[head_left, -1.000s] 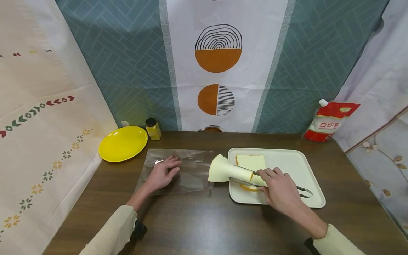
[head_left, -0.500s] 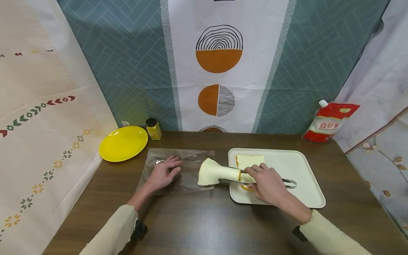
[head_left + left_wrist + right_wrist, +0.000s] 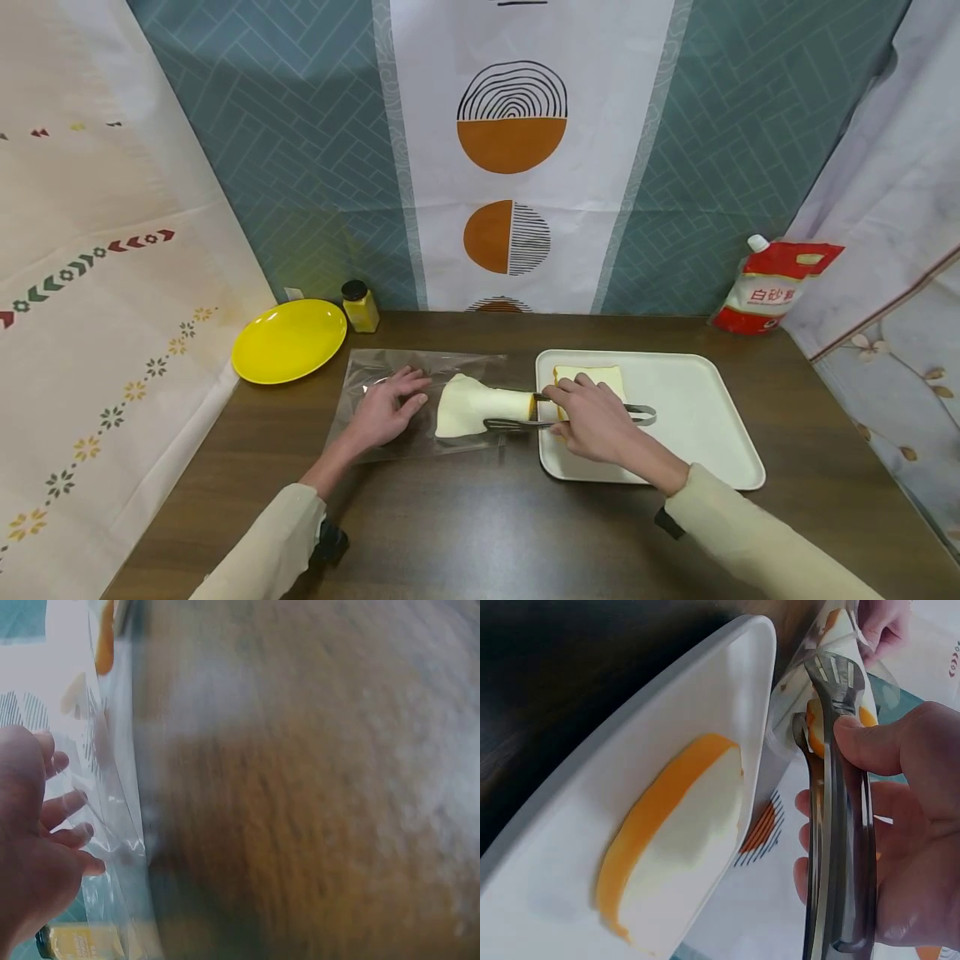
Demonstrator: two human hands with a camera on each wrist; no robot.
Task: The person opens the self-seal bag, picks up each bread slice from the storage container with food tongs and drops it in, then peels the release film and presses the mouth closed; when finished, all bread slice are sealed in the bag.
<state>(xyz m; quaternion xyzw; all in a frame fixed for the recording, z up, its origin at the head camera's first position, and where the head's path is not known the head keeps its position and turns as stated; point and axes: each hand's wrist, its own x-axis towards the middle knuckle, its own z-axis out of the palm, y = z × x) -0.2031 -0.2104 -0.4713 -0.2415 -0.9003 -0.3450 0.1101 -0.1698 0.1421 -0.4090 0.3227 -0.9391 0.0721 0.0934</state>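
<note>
My left hand (image 3: 382, 410) rests on a clear plastic bag (image 3: 457, 364) on the table, its fingers relaxed and spread. My right hand (image 3: 596, 421) grips metal tongs (image 3: 844, 825) over the left side of a white tray (image 3: 690, 417). Between the tongs' ends is a folded slice of bread (image 3: 472, 408) with a brown crust edge, its wide end pointing at my left hand. This bread overlaps the right part of the bag; whether it is inside or on top I cannot tell. Another slice of bread (image 3: 690, 832) lies on the tray, partly hidden by my right hand in the head view.
A yellow plate (image 3: 289, 342) leans at the back left, beside a yellow jar (image 3: 362, 308) with a black lid. At the back right stands a red and white pouch (image 3: 772, 287) with a white cap. Patterned cloths hang around the wooden table (image 3: 480, 517).
My right hand has moved left with the tongs and the folded slice of bread, bringing the bread from the bag's right edge over the bag. My left hand stays in place.
</note>
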